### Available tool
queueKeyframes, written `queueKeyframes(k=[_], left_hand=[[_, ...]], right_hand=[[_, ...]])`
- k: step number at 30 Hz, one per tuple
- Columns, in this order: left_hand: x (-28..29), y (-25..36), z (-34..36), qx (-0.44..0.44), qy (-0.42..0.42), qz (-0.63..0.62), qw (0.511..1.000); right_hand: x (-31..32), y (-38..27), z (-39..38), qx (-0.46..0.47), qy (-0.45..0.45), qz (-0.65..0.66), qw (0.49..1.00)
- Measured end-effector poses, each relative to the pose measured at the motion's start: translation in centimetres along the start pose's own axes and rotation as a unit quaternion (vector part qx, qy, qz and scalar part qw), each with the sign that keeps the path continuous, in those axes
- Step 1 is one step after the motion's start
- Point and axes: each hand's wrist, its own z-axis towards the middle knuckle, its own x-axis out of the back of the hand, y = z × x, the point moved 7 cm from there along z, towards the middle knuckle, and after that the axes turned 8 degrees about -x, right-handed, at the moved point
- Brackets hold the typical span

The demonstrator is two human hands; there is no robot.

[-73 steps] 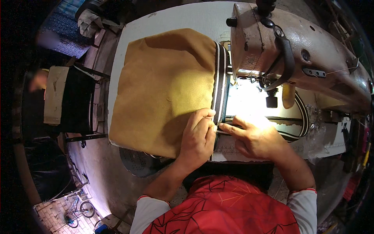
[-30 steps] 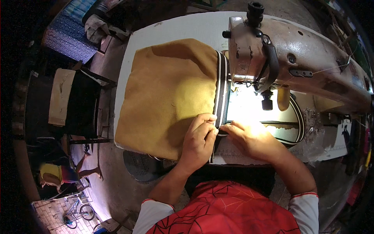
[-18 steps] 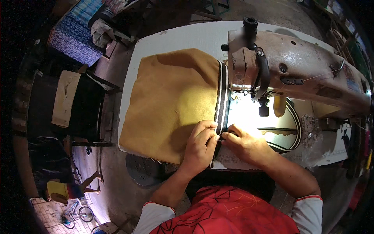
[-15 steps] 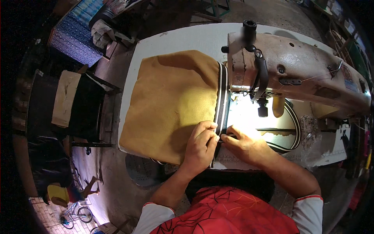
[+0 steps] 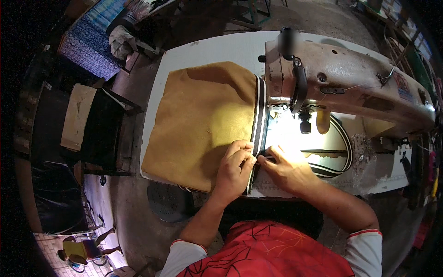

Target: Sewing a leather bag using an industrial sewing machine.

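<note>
A tan fabric panel lies on the white sewing table, its right edge bordered by a black-and-white striped tape. My left hand rests on the panel, its fingers pinched on the tape at that edge. Just right of it, my right hand is closed, thumb and finger pinching the dark outer edge of the tape. Behind my hands stands the sewing machine, its needle area brightly lit and partly washed out. The panel's edge runs up beside the machine's head.
A loop of striped tape curls on the table right of my right hand. Beside it lies a crumpled clear plastic bag. At left stands a black bench with a cardboard piece. A person is by a bicycle at lower left.
My hands keep their pinch on the tape edge, with only slight finger shifts. The view has shifted a little. The person at lower left has changed position.
</note>
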Motion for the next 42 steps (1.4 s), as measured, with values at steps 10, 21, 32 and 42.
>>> queueKeyframes(k=[10,21,32,42], left_hand=[[0.8,2.3,-0.7,-0.013,-0.100,0.150,0.983],[1.0,1.2,-1.2,0.015,-0.063,0.065,0.996],[0.7,2.1,-1.6,-0.054,-0.084,0.094,0.991],[0.4,2.4,-1.8,-0.079,-0.062,0.124,0.987]], right_hand=[[0.3,-0.2,0.0,0.026,-0.007,0.004,1.000],[-1.0,-0.2,0.2,0.021,-0.016,0.121,0.992],[0.3,0.7,0.4,-0.046,-0.007,0.192,0.980],[-0.4,0.8,0.2,-0.066,-0.003,0.202,0.977]])
